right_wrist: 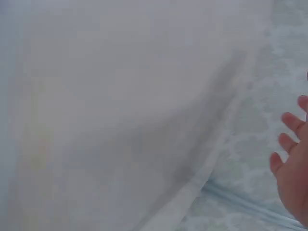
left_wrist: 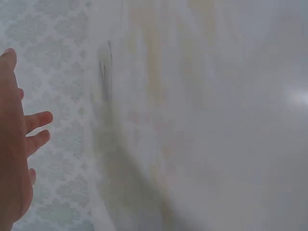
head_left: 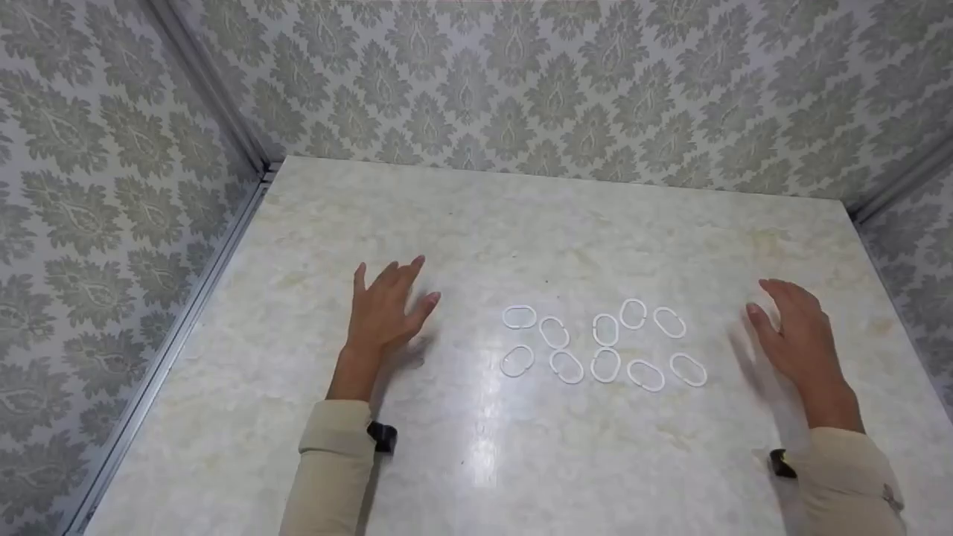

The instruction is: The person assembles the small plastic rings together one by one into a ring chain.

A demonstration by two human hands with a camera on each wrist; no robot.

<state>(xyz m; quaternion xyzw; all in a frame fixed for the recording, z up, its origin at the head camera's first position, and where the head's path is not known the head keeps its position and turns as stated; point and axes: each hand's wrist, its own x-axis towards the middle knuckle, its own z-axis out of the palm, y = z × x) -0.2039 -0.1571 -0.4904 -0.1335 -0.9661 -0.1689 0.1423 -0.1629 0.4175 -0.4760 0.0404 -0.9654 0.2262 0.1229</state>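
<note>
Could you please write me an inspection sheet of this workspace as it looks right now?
Surface: pale marbled table, glare patch near the front.
Job's things: ten white oval rings lying flat in two rows of five.
Clutter: nothing seen.
Grips: left hand and right hand open above the table, either side of the rings, holding nothing.
Cables: nothing seen.
Surroundings: patterned wallpaper on three sides; metal corner strips.

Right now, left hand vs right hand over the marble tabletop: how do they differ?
The left hand is left of the white plastic oval rings, fingers spread and pointing up-right; the right hand is to their right, fingers closer together and pointing up-left. Both hands are open, hold nothing, touch no ring, and wear beige sleeves above the pale marble tabletop.
</note>
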